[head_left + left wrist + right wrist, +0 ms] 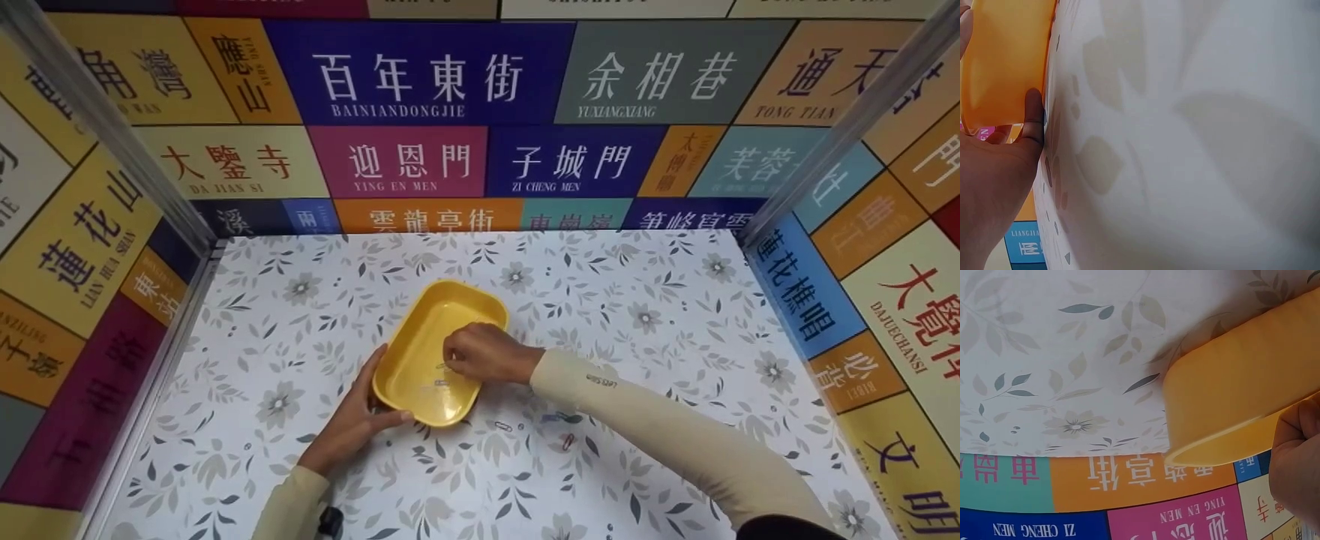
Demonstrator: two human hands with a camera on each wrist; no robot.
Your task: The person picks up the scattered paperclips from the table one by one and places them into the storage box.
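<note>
A yellow rectangular tray (420, 330) sits on the patterned tabletop, set at a slant. My left hand (349, 424) holds its near left corner, fingers along the left side and thumb at the near end. In the left wrist view the thumb (1033, 115) presses the tray's outer wall (1008, 62). My right hand (487, 354) is over the tray, its fingers curled and pointing down inside. Whether something small is between those fingertips is hidden. Small clip-like pieces (441, 383) lie on the tray floor below them.
Right of the tray lie a pale paper clip (502, 426), a reddish paper clip (568, 441) and a small blue and dark piece (561, 418), under the right forearm. Walls with coloured Chinese place-name panels (420, 71) border the leaf-patterned tabletop (285, 345).
</note>
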